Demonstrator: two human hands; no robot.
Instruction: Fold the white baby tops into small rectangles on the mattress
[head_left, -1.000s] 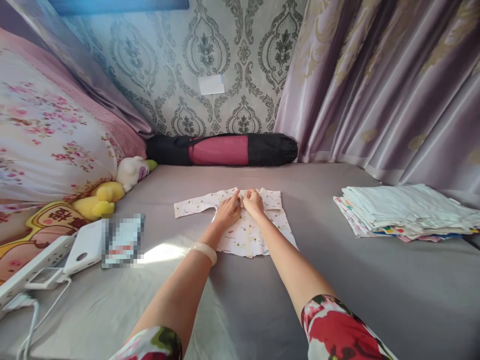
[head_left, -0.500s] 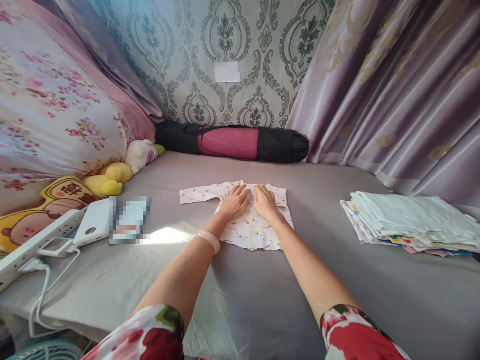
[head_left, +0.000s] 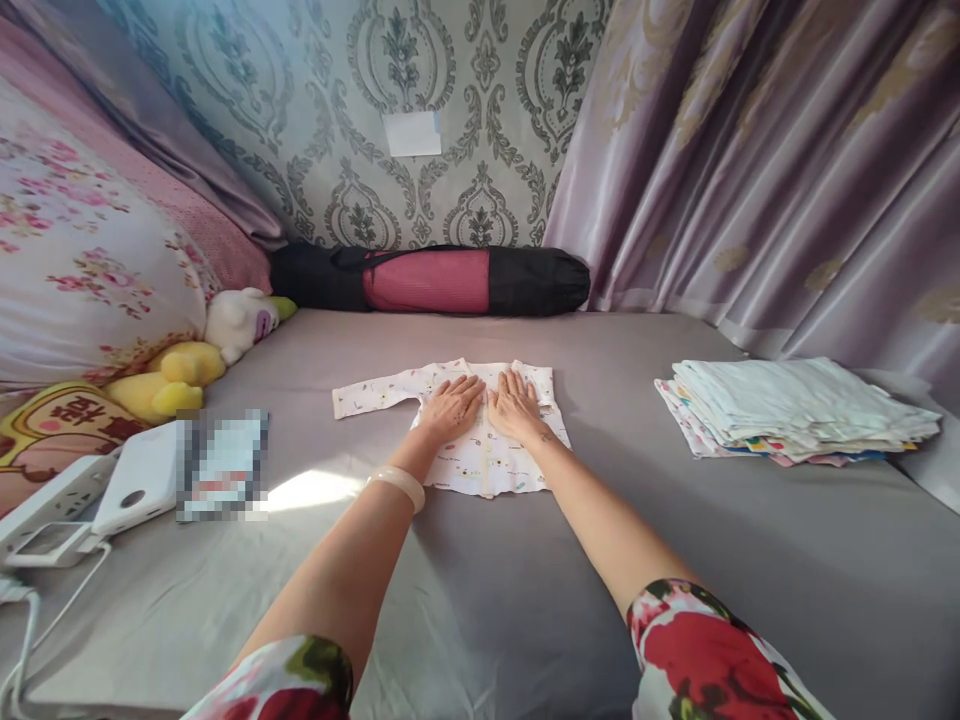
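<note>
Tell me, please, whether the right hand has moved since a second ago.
Yes, the right hand has shifted slightly rightward over the shirt, judged against the red-and-black roll.

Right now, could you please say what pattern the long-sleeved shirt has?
The shirt is whitish with small, scattered, multicoloured prints, clearest in the head view.

Purple curtains [head_left: 720, 160] flank a grey damask-patterned wall [head_left: 307, 130] behind grey bedding [head_left: 750, 560].

Plush toys [head_left: 184, 368] and curtains [head_left: 720, 180] show a home.
</note>
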